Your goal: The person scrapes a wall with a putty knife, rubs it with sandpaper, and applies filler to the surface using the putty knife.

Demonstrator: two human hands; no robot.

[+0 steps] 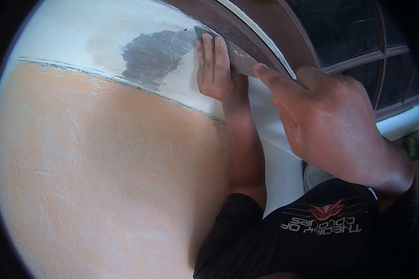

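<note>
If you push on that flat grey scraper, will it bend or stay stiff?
The scraper blade looks thin, so it probably bends a little where the left hand presses it against the wall. It is likely light: the right hand seems to steady it with fingertips. Smooth metal might feel slippery.

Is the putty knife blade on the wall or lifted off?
On the wall: the left hand presses the putty knife blade flat beside the grey patch; the right hand holds its other end.

Your left hand (215, 69) lies flat on a thin grey metal scraper blade (241, 59) against the white plastered wall (79, 28); your right hand (326, 121) grips its lower end.
</note>
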